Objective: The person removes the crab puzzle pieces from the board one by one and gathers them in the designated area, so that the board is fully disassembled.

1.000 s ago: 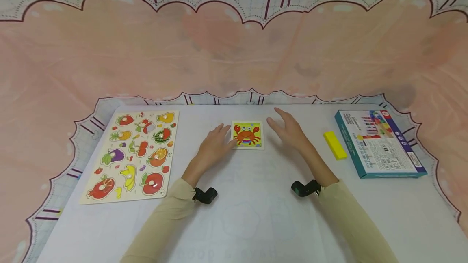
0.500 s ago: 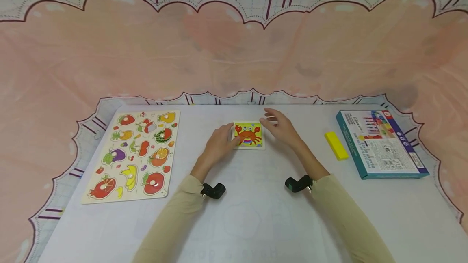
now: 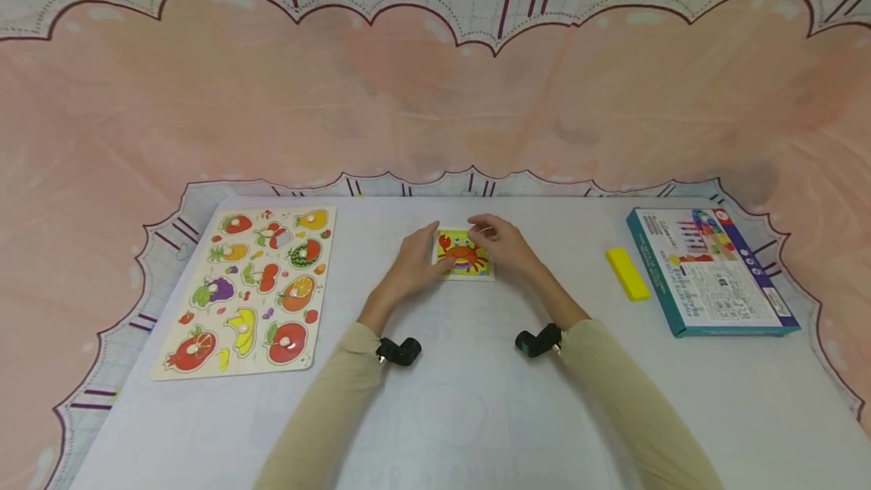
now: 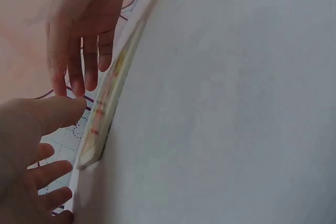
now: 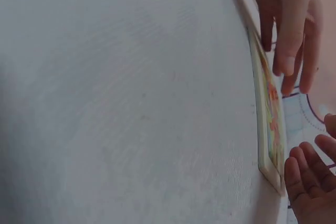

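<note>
A small square puzzle [image 3: 464,254] with a red crab on yellow lies flat at the middle of the white table; both wrist views show its pale edge, with the puzzle [image 4: 100,119] seen from low down. My left hand [image 3: 411,267] is at its left side, thumb reaching over the lower left of the picture. Over the upper right corner hovers my right hand [image 3: 506,248], its fingers loosely bent. From the side, the left hand [image 5: 294,19] and the right hand [image 5: 315,187] appear apart from the puzzle, and neither holds anything.
A fruit puzzle board [image 3: 248,293] lies on the left part of the table. To the right are a yellow block [image 3: 627,274] and a teal-edged box [image 3: 711,271]. A peach patterned cloth [image 3: 435,104] hangs behind the table.
My right hand has moved left and down, from beside the puzzle to over its upper right corner. My left hand has shifted slightly right. The puzzle has stayed in place.
</note>
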The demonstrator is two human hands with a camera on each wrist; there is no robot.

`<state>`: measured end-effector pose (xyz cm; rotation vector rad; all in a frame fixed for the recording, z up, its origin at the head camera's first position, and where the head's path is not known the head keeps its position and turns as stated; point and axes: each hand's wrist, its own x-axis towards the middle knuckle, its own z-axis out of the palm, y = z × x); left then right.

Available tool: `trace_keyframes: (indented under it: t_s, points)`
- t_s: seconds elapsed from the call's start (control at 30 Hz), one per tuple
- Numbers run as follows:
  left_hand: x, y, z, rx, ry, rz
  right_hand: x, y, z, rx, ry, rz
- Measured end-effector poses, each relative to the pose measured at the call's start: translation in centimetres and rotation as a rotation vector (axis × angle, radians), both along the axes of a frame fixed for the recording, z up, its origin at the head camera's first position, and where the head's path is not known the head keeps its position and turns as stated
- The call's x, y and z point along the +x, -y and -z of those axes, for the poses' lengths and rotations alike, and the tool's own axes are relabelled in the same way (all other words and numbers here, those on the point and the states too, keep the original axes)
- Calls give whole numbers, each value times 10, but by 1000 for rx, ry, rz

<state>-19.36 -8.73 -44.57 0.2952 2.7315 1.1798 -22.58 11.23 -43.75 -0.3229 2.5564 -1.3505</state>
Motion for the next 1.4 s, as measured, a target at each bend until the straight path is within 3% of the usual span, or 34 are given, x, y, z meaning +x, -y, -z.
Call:
trace_keyframes:
  t_s: [0.23, 0.5, 0.8, 1.4]
  points:
    - [-3, 6, 9, -22, 5, 0, 0, 9, 4, 13, -34, -35]
    - [-10, 8, 15, -46, -42, -17, -5, 14, 7, 47, -40, -54]
    - [-15, 6, 14, -190, -46, 65, -11, 20, 5, 119, -50, -103]
    - [-16, 11, 11, -262, -12, 138, -16, 24, 6, 183, -47, -127]
